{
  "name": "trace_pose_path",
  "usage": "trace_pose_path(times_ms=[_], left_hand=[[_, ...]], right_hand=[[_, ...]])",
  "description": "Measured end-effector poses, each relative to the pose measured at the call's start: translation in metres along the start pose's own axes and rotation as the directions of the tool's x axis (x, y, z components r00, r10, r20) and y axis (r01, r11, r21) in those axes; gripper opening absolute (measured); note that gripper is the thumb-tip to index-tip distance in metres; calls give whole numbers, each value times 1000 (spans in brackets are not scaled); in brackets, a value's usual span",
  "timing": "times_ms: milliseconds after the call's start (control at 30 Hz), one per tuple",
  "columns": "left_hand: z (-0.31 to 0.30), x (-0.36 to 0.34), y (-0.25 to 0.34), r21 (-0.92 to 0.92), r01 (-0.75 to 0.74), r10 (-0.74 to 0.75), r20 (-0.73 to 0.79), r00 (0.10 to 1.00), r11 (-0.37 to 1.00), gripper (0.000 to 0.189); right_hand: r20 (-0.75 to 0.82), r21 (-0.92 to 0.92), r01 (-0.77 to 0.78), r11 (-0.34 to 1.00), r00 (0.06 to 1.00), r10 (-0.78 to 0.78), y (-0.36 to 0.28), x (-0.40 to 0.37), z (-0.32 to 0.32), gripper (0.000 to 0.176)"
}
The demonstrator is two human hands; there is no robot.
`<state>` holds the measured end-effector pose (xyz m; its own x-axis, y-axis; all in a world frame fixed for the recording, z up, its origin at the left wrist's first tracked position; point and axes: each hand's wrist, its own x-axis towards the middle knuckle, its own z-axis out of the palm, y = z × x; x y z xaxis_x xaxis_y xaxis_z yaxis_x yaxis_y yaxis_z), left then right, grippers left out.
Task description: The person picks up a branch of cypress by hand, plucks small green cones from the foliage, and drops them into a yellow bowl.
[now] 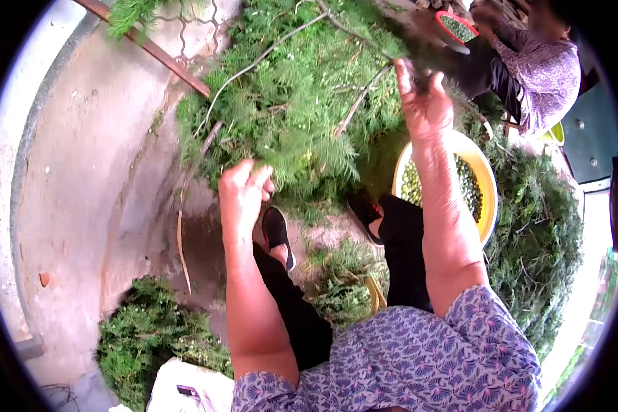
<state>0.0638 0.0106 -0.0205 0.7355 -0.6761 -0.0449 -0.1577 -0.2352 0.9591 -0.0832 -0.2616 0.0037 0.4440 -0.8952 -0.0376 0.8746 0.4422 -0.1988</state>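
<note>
My left hand (244,196) is closed, its fingertips pinched at the near edge of a feathery evergreen branch (302,147), which is partly blurred. My right hand (426,106) is raised at the right side of the large pile of evergreen branches (288,75); its fingers are apart and I see nothing held in them. A bare brown twig (364,99) runs through the foliage close to that hand. Under my right forearm stands a yellow-rimmed bucket (489,199) with many small green berries or cones (468,185) inside; the forearm hides its middle.
Another person (542,75) sits at the upper right beside a red-rimmed basin (453,31) of small green pieces. More cut greenery (535,240) lies along the right. A smaller heap (151,336) and a white bag (185,388) are at the lower left. A rusty bar (151,48) crosses the upper left.
</note>
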Motion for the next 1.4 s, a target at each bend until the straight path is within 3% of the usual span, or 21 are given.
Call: trace_pose_path(times_ms=[67, 167, 233, 300, 367, 400, 500, 567, 667, 733, 833, 933, 1000, 1067, 1133, 1300, 1333, 1400], left_hand=[[-6, 1, 10, -110, 155, -155, 7, 988, 982, 14], [-10, 1, 3, -107, 127, -128, -1, 992, 986, 13], [-10, 1, 2, -153, 100, -106, -28, 994, 983, 12], [-12, 1, 0, -155, 68, -78, -62, 995, 986, 11], [-11, 0, 2, -169, 96, -111, -77, 991, 981, 8], [-11, 2, -3, -145, 72, -86, -90, 992, 987, 9], [-12, 3, -2, -162, 56, -70, -82, 994, 985, 9], [-11, 4, -1, -191, 11, -59, -244, 968, 981, 9], [-14, 3, 6, -485, -47, -102, -277, 956, 873, 11], [-17, 6, 4, -535, -67, -97, -272, 957, 842, 12], [-20, 11, 0, -758, -205, -87, -326, 941, 620, 22], [-26, 12, 4, -773, -365, -78, -468, 880, 520, 35], [-37, 14, 3, -742, -431, -158, -575, 802, 513, 41], [-55, 14, -6, -702, -493, -195, -655, 730, 514, 60], [-63, 18, -13, -710, -530, -234, -676, 699, 464, 50], [-68, 11, -10, -750, -557, -81, -619, 781, 356, 53], [-65, 12, -9, -749, -558, -81, -620, 780, 357, 53], [-57, 14, -5, -644, -584, -91, -706, 702, 495, 48]], right_hand=[[-14, -35, 13, 999, 1000, -14, 0, 1, -3, 28], [-21, 53, -13, 999, 1000, 14, -3, 5, -9, 27], [-50, -28, 62, 998, 997, -64, 0, 3, -9, 27], [8, -12, -20, 1000, 1000, 20, -5, 4, -11, 28], [8, -96, 38, 995, 999, -37, -3, 1, -11, 29], [62, -74, -11, 997, 998, 16, -4, 4, -15, 30], [24, -75, -9, 997, 1000, 10, -3, 1, -13, 29], [51, -190, -14, 982, 998, 24, -7, 0, -10, 28], [165, -282, -69, 957, 979, 120, -13, -1, -13, 29], [240, -248, -148, 957, 948, 209, -13, -3, -15, 29], [292, -297, -247, 922, 896, 334, -8, -7, -15, 28], [328, -407, -285, 868, 841, 430, -9, -12, -14, 28], [338, -441, -297, 847, 820, 463, -11, -14, -14, 26], [340, -504, -289, 814, 800, 494, -17, -12, -18, 25], [387, -536, -315, 783, 733, 560, -17, -12, -17, 23], [344, -650, -230, 724, 761, 550, -11, -19, -12, 22], [328, -677, -208, 706, 774, 542, -9, -20, -11, 21], [354, -711, -152, 686, 766, 537, -5, -21, -10, 24]])
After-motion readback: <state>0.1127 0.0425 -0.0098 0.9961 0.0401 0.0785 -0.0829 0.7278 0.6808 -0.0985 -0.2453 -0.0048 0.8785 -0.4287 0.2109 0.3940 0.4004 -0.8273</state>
